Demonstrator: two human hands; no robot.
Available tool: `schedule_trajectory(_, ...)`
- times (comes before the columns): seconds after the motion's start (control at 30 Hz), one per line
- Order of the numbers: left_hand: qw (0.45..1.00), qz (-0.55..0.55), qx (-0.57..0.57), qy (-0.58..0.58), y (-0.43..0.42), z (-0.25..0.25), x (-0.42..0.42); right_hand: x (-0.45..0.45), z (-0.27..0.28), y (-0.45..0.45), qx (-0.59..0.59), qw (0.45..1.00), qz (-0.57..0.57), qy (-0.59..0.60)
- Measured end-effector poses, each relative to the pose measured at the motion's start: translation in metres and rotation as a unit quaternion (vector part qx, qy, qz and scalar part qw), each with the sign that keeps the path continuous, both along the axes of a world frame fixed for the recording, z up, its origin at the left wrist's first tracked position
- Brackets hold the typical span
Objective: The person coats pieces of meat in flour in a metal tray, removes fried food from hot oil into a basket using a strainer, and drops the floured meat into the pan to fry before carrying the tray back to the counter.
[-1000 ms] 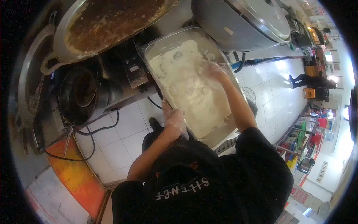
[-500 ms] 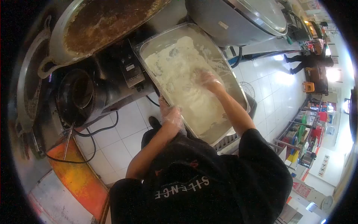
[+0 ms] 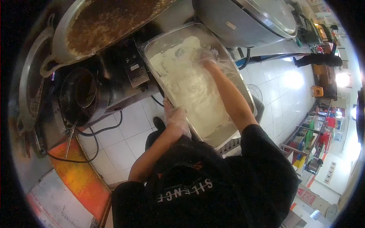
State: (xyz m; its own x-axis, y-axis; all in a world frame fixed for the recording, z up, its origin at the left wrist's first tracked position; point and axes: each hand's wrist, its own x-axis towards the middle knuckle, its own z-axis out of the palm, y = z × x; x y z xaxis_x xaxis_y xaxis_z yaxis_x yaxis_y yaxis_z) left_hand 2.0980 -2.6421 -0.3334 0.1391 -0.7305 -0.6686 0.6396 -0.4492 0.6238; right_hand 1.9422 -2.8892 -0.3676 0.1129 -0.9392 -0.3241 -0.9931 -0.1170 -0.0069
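A large rectangular metal tray (image 3: pixel 246 90) lies in front of me, with a spread of pale white powder (image 3: pixel 197 102) over most of its bottom. My left hand (image 3: pixel 176 117), in a clear plastic glove, is closed on the tray's near left rim. My right hand (image 3: pixel 207 60), gloved too, is down at the powder near the tray's far end. Its fingers are smeared by motion, so their shape and anything in them cannot be made out.
A big lidded metal pot (image 3: pixel 243 26) stands beyond the tray. At the left are a wide pan of brown residue (image 3: pixel 110 26), a dark wok (image 3: pixel 78 95) and a cable (image 3: pixel 108 129). Far right, another person (image 3: pixel 319 60) stands near shelves (image 3: pixel 310 140).
My right hand has moved through the powder towards the tray's far end, and the powder's surface has shifted. My left hand has stayed on the rim.
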Motion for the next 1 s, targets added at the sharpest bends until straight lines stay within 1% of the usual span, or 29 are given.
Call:
schedule_trajectory(0.07, 0.999, 0.021, -0.017, -0.028, -0.001, 0.017, -0.004, 0.002, -0.021, -0.007, -0.001, 0.999, 0.029, 0.020)
schedule_trajectory(0.1, 0.999, 0.024, -0.004, -0.041, 0.001, 0.007, -0.006, -0.001, -0.024, -0.008, 0.003, 0.999, 0.033, 0.021)
schedule_trajectory(0.17, 0.998, 0.011, 0.001, -0.066, -0.003, 0.004, -0.003, -0.005, 0.004, 0.000, 0.004, 1.000, -0.006, -0.017)
schedule_trajectory(0.2, 0.997, -0.006, -0.003, -0.077, -0.005, 0.006, 0.000, -0.005, 0.023, 0.003, 0.001, 0.995, -0.061, -0.082)
schedule_trajectory(0.23, 0.996, -0.026, -0.004, -0.089, -0.003, 0.007, 0.001, -0.023, -0.007, -0.004, 0.018, 0.998, 0.054, -0.022)
schedule_trajectory(0.3, 0.991, -0.055, 0.030, -0.115, 0.004, -0.001, 0.001, -0.037, -0.011, 0.007, 0.032, 0.993, 0.116, -0.004)
schedule_trajectory(0.33, 0.989, -0.059, 0.037, -0.129, -0.003, -0.004, 0.001, -0.029, 0.021, 0.017, 0.021, 0.996, 0.079, -0.044)
schedule_trajectory(0.4, 0.997, -0.003, -0.015, -0.082, -0.006, 0.001, -0.005, -0.040, 0.034, 0.013, -0.073, 0.990, 0.086, -0.089)
schedule_trajectory(0.43, 0.997, 0.019, -0.037, -0.058, -0.003, 0.002, -0.003, -0.020, 0.091, 0.030, -0.048, 0.992, 0.058, -0.099)
schedule_trajectory(0.47, 0.999, 0.010, -0.028, -0.020, -0.005, 0.016, 0.005, 0.000, 0.158, 0.040, -0.025, 0.994, 0.028, -0.107)
schedule_trajectory(0.5, 1.000, -0.002, -0.020, 0.018, -0.005, 0.043, 0.013, 0.002, 0.170, 0.032, -0.028, 0.986, 0.014, -0.165)
schedule_trajectory(0.53, 0.998, -0.012, -0.039, 0.038, -0.006, 0.051, 0.016, 0.001, 0.183, 0.026, -0.031, 0.975, -0.002, -0.220)
schedule_trajectory(0.57, 0.996, -0.023, -0.057, 0.057, -0.007, 0.059, 0.020, 0.022, 0.224, 0.031, -0.031, 0.964, 0.045, -0.259)
schedule_trajectory(0.6, 0.993, -0.031, -0.102, 0.055, -0.010, 0.061, 0.021, 0.050, 0.268, 0.038, -0.031, 0.950, 0.091, -0.296)
schedule_trajectory(0.63, 0.987, -0.038, -0.146, 0.052, -0.012, 0.064, 0.022, 0.071, 0.291, 0.038, -0.060, 0.947, 0.110, -0.297)
schedule_trajectory(0.67, 0.991, -0.032, -0.118, 0.051, -0.012, 0.067, 0.022, 0.091, 0.306, 0.036, -0.088, 0.942, 0.129, -0.298)
schedule_trajectory(0.73, 0.997, -0.017, -0.059, 0.047, -0.008, 0.073, 0.020, 0.137, 0.323, 0.030, -0.056, 0.901, 0.145, -0.406)
schedule_trajectory(0.8, 0.998, -0.024, -0.055, 0.026, -0.006, 0.063, 0.017, 0.186, 0.319, -0.010, 0.035, 0.879, 0.291, -0.375)
schedule_trajectory(0.87, 0.999, -0.017, -0.038, -0.010, -0.004, 0.060, 0.014, 0.235, 0.319, -0.001, -0.049, 0.867, 0.384, -0.315)
schedule_trajectory(0.9, 0.999, -0.006, -0.022, -0.035, -0.004, 0.062, 0.011, 0.254, 0.303, -0.009, -0.086, 0.840, 0.481, -0.238)
schedule_trajectory(0.93, 0.998, 0.005, -0.007, -0.059, -0.003, 0.063, 0.011, 0.271, 0.284, -0.022, -0.121, 0.798, 0.569, -0.157)
schedule_trajectory(1.0, 0.999, -0.001, -0.023, -0.041, -0.002, 0.067, 0.015, 0.304, 0.268, -0.032, -0.040, 0.832, 0.552, -0.033)
